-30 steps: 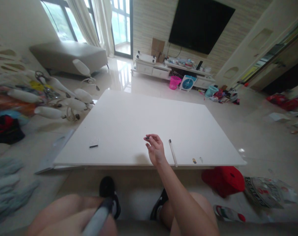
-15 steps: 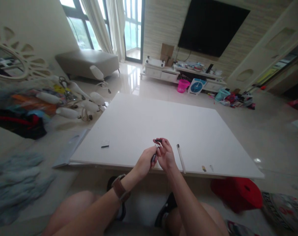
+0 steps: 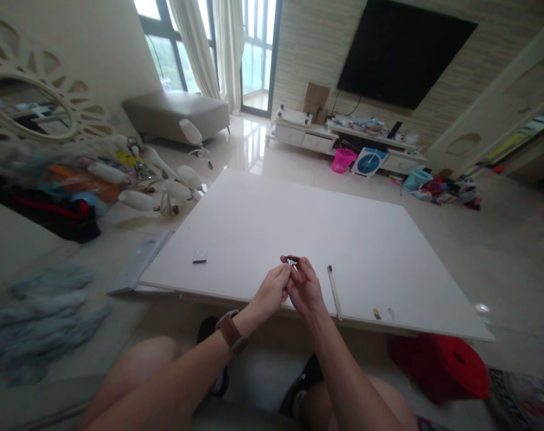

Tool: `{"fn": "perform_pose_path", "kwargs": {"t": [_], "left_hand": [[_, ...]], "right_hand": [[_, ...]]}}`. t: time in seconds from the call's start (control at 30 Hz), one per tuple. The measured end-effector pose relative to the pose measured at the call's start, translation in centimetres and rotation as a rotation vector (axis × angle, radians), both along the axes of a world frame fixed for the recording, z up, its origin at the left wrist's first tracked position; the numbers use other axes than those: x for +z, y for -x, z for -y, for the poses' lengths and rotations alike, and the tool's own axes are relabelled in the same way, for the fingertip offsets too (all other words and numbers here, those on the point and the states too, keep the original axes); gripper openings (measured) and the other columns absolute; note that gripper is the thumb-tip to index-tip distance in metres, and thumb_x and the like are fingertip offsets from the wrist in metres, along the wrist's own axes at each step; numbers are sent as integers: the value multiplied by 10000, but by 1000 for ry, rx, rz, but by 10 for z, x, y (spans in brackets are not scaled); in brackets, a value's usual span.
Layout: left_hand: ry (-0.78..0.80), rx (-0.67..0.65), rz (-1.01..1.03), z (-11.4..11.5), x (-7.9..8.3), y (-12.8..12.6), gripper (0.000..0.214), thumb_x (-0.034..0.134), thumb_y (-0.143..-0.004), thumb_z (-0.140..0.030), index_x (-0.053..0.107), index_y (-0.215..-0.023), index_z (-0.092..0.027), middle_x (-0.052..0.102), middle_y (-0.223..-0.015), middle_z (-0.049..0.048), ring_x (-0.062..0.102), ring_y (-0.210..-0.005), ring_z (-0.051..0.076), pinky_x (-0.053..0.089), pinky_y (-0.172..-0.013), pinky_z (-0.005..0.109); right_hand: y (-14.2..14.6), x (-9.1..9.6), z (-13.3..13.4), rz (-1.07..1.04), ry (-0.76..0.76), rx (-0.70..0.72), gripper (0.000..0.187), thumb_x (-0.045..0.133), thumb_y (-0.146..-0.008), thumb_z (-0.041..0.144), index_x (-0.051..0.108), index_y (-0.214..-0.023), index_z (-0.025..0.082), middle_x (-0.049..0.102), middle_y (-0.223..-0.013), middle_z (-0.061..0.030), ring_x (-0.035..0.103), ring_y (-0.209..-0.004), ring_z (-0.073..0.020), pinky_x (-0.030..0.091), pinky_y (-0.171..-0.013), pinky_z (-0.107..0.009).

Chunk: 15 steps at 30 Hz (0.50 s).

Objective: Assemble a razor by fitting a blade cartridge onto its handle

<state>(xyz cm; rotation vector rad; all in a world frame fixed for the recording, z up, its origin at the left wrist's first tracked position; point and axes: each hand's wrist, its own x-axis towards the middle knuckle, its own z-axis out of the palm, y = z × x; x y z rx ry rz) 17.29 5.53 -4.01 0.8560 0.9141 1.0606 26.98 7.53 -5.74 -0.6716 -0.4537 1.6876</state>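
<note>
My left hand (image 3: 272,288), a brown band on its wrist, is closed with thumb and fingers together near the table's front edge. Right against it, my right hand (image 3: 306,288) pinches a small black-and-silver tool (image 3: 292,260) whose exact kind I cannot make out. The fingertips of both hands meet at this tool, and the left palm hides its lower part. To the right, a toothbrush (image 3: 335,293) with a dark head lies on the white table (image 3: 272,215). On the left lies a small clear packet with a black strip (image 3: 199,258).
A small yellow-and-dark piece (image 3: 377,313) and a clear piece (image 3: 391,313) lie near the table's front right edge. A red roll (image 3: 443,368) stands below that corner. White lamp arms (image 3: 177,190) lie on the floor beyond the left side.
The dark handle that showed under my left hand is now hidden. My left fingers have slid up to the tool's silver part. The whole view has shifted slightly.
</note>
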Motion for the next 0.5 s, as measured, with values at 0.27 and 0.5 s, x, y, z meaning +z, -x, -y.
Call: {"fn": "perform_pose_path", "kwargs": {"t": [0.27,0.5], "left_hand": [[0,23,72,1,2,-3,520,559,-814,-677,447,-729,-176,412,-536,-65,317,-406,45,228,-403,192],[-37,18,72,0,4,-1,545,569,-795,-704,432,-726,-181,389,-532,-76,286,-414,42,205,-404,191]], "right_hand": [[-2,5,2,-13,-36,66,209,776,-773,337,625,-803,195,761,-958,-53,554,-408,-101,464,-337,-218],[-1,7,1,-46,-28,8,214,817,-736,297,631,-741,191,760,-965,-67,668,-645,-134,534,-471,-199]]}}
